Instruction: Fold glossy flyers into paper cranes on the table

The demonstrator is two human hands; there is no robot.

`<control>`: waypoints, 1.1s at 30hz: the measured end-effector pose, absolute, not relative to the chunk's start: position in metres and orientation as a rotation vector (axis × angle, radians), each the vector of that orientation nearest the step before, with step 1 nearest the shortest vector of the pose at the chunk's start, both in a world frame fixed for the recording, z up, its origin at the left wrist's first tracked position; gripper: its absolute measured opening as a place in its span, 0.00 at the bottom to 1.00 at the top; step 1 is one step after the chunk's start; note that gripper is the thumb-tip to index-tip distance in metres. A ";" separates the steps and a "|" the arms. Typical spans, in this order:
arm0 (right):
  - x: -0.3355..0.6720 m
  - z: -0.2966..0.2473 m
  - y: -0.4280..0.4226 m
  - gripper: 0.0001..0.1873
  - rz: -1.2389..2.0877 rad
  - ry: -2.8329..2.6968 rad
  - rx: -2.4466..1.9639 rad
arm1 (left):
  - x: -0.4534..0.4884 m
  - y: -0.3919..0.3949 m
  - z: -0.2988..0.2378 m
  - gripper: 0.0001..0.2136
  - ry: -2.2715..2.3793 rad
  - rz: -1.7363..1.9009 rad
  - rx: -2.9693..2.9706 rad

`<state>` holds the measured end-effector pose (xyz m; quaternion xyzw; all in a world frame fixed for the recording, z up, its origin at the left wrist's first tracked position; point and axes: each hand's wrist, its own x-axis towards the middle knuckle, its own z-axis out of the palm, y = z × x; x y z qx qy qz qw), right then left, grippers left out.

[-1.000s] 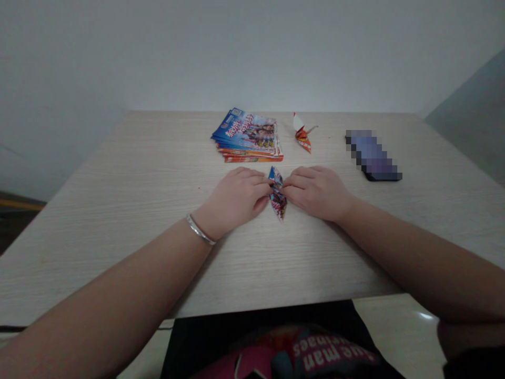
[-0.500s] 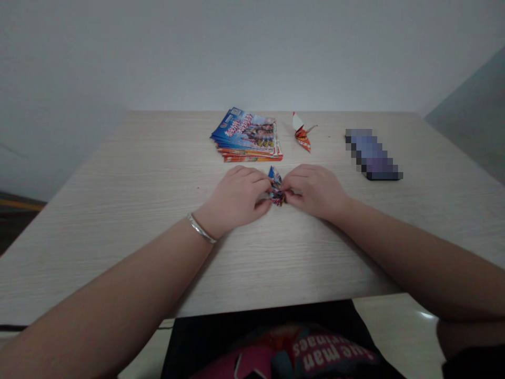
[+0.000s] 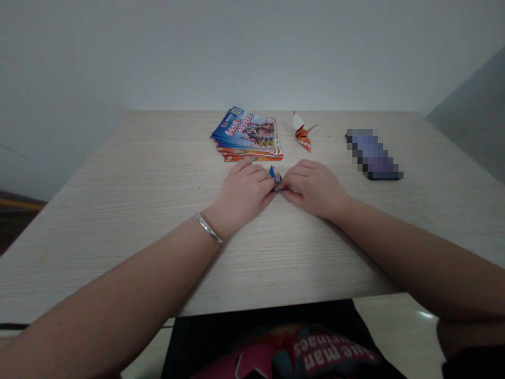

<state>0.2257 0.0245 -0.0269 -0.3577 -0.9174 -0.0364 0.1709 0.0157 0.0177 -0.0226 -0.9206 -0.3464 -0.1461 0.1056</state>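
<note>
A small folded piece of printed paper [image 3: 275,177] lies on the wooden table [image 3: 138,173] between my two hands, mostly covered by my fingers. My left hand [image 3: 242,193], with a silver bangle on the wrist, pinches it from the left with curled fingers. From the right, my right hand [image 3: 313,187] pinches the same paper, fingers pressed together. Only a blue and red tip of the paper shows above the fingertips.
A stack of colourful printed sheets [image 3: 248,135] lies just beyond my hands. A finished folded paper crane [image 3: 302,132] stands to its right. A dark phone [image 3: 374,153] lies further right. A white wall rises behind the table.
The long lower point of the paper has been folded up, so the piece looks much shorter. Both hands slid slightly away from me and closed tighter over it.
</note>
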 end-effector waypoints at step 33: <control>0.218 -0.038 0.034 0.10 0.173 -2.374 -1.312 | 0.016 0.024 -0.033 0.10 -1.608 -0.856 -2.953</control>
